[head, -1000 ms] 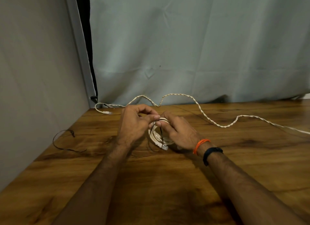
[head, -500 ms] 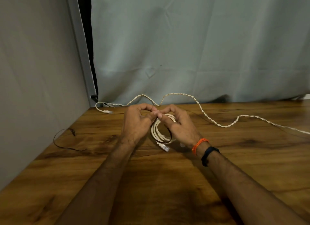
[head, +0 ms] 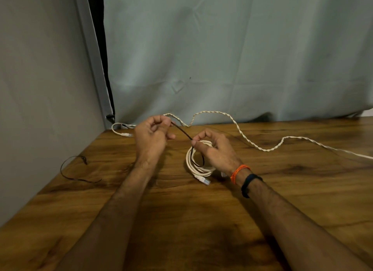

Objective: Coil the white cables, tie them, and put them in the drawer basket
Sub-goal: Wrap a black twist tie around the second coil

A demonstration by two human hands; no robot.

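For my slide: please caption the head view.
Both hands pull a dark tie around the coiled cable.

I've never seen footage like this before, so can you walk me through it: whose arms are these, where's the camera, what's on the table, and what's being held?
There is no machine here: these are a person's two bare arms, filmed by one wide-angle camera worn on their head, looking forward and down.

The surface is a wooden table set against a grey curtain. The right hand holds a coiled white cable that rests on the table. The left hand pinches one end of a thin dark tie, which stretches across to the right hand and loops through the coil.

Behind them, a second, twisted white cable lies loose and uncoiled across the table. Another dark tie lies near the left edge. No drawer basket is in view.
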